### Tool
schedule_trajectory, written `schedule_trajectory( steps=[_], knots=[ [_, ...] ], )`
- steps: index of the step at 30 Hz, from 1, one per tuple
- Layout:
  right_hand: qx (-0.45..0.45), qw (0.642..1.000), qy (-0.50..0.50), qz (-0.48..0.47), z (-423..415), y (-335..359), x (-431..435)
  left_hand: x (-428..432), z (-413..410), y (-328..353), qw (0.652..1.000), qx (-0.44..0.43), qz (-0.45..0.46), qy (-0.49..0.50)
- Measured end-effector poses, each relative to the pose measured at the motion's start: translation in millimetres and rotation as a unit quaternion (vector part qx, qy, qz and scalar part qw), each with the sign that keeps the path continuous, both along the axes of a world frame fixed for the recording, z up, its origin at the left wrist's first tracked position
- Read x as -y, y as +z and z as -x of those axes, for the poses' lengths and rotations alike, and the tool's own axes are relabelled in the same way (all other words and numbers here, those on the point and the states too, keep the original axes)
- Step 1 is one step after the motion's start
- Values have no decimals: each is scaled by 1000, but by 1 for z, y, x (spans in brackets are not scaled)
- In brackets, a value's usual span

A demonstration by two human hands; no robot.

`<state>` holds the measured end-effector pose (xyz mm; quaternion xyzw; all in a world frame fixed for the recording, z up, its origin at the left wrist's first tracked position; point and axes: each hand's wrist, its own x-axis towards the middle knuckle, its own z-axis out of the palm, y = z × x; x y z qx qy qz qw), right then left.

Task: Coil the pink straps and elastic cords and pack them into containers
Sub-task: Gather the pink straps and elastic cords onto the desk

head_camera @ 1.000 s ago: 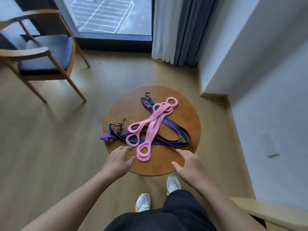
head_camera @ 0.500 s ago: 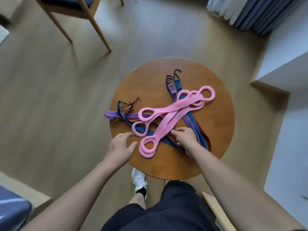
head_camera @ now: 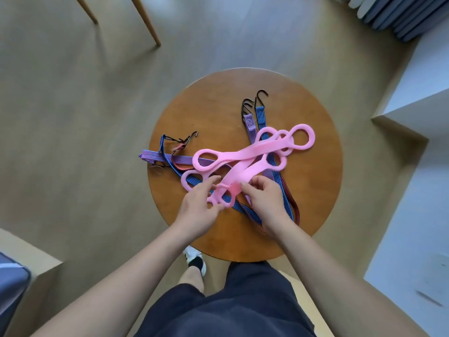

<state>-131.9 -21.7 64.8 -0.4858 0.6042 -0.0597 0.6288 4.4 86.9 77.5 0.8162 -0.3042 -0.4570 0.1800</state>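
Strap: a pink strap [head_camera: 252, 170] runs slantwise from the near middle of the bench toward its right side. Both hands hold its near ring end over the cords, and its far ring lies on the pile right of centre.
Left hand: the left hand [head_camera: 196, 210] is over the near-left part of the bench, with fingers and thumb curled round the strap's near ring.
Right hand: the right hand [head_camera: 267, 203] is just beside the left, with thumb and fingertips pinching the strap's flat band just past that ring.
Other straps: two more pink straps [head_camera: 243, 153] cross the middle of the bench from left to far right. They overlap the held one, and their ring ends bunch toward the right edge.
Cords: striped blue, purple and reddish cords [head_camera: 261, 117] lie under the straps. They reach toward the left edge, the far edge and the near-right edge.
Hooks: dark metal hooks [head_camera: 250, 104] sit at the cord ends, one cluster toward the far edge and another near the left edge.
Bench: the bench [head_camera: 218, 105] is round and of brown wood.
Floor: the floor [head_camera: 73, 117] is pale boards all round.
Chair legs: two chair legs [head_camera: 145, 20] stand beyond the bench's far-left side.
Curtain: grey curtain [head_camera: 388, 15] folds hang past the far-right side.
Shoe: a white shoe [head_camera: 193, 254] is on the floor at the near edge.
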Motion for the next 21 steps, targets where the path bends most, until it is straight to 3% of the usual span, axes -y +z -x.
schedule_trajectory(
  steps=[8, 12, 16, 19, 21],
  knots=[
    [101, 989, 94, 44, 11, 76, 3, 24, 0, 34, 985, -43, 132, -104],
    [154, 983, 101, 8, 11, 99, 12, 36, -8, 51, 978, -62, 183, -77],
    [178, 976, 127, 1, 7, 113, 16, 36, -19, 63, 982, -54, 177, -44],
    [158, 984, 84, 17, 3, 109, 24, 29, -27, 60, 985, -41, 165, -1],
    [92, 994, 49, 37, 0, 92, 34, 22, -34, 58, 984, -66, 152, 72]
  ],
)
